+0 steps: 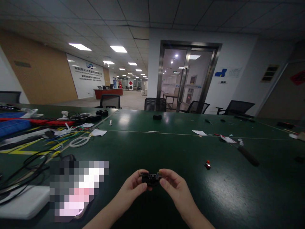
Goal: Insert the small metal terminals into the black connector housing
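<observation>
Low in the middle of the head view, both hands meet around a small black block-like part [150,180] with notches or slots along its upper side. My left hand [133,187] grips the left end, thumb in front and fingers behind. At the other end, my right hand [175,187] pinches with thumb and forefinger. A small greyish piece [158,175] shows at those right fingertips; whether it is separate from the black part I cannot tell. Beyond my right hand, a small red-and-silver piece [208,164] lies on the green table [133,149].
To the left are tangled black cables [30,173], a coiled white cable [79,142], blue trays [14,126], a white box [25,202] and a blurred-out bright object [81,187]. A dark-handled tool [248,156] lies right. A black block [157,117] stands farther back.
</observation>
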Available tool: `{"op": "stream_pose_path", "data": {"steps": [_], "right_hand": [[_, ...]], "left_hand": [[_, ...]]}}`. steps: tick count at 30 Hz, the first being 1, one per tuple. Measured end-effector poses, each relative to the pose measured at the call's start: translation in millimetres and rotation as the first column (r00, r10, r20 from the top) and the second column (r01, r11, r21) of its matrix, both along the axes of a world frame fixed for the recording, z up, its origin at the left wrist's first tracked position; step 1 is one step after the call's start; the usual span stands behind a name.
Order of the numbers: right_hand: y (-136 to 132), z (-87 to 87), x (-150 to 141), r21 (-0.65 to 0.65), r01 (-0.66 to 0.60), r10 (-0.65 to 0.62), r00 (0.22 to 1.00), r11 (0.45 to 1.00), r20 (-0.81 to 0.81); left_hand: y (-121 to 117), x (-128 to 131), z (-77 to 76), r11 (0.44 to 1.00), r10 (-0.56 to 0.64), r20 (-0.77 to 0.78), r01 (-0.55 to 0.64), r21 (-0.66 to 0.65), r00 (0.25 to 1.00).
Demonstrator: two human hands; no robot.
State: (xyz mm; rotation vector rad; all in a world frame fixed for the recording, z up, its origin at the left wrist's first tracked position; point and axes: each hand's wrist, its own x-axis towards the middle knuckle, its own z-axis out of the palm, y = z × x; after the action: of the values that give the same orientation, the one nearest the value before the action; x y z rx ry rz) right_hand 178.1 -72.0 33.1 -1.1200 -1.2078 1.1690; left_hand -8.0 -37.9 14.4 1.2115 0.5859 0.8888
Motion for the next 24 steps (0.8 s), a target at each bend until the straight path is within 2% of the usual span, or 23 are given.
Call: {"op": "stream_pose_path", "data": {"steps": [6, 10, 18, 24], "right_hand": [[-5.7, 6.8, -8.4, 0.081, 0.002, -0.013, 0.990, 0.997, 0.140], [-7.6, 10.2, -10.4, 0.061, -0.021, 0.011, 0.986, 0.998, 0.168], [-7.4, 8.3, -9.9, 0.067, -0.067, 0.048, 0.968, 0.996, 0.245], [-6.9, 11.3, -10.2, 0.053, -0.062, 0.047, 0.968, 0.997, 0.246]], "left_hand": [[-1.9, 1.2, 2.3, 1.000, -0.020, 0.015, 0.020, -0.003, 1.000], [-2.8, 2.2, 5.0, 1.000, -0.024, -0.011, 0.024, -0.011, 1.000], [0.5, 2.6, -5.2, 0.998, -0.055, 0.033, 0.054, 0.016, 0.998], [-2.2, 2.4, -0.1, 0.999, -0.049, -0.013, 0.049, 0.015, 0.999]]}}
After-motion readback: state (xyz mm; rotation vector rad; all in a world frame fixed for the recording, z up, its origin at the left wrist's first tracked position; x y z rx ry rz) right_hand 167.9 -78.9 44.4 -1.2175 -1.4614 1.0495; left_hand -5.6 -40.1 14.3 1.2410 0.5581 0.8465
